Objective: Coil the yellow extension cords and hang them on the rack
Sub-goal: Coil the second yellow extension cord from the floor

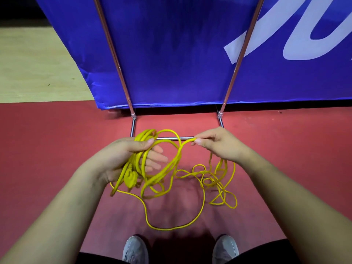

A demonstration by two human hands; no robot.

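Observation:
A yellow extension cord [172, 164] hangs between my hands above the red floor. My left hand [131, 155] grips several coiled loops of it, with the yellow plug [131, 178] dangling below the palm. My right hand [215, 144] pinches a strand of the same cord between thumb and fingers, level with the left. Loose tangled cord [215, 183] lies on the floor under my right hand, and one long loop trails toward my feet. The chrome rack [238, 58] stands straight ahead, its base bar [171, 138] just beyond my hands.
A blue banner [171, 54] with white lettering hangs behind the rack's two slanted poles. Pale wooden floor [34, 69] lies at the far left beyond the red floor [285, 159]. My grey shoes [135, 248] show at the bottom edge.

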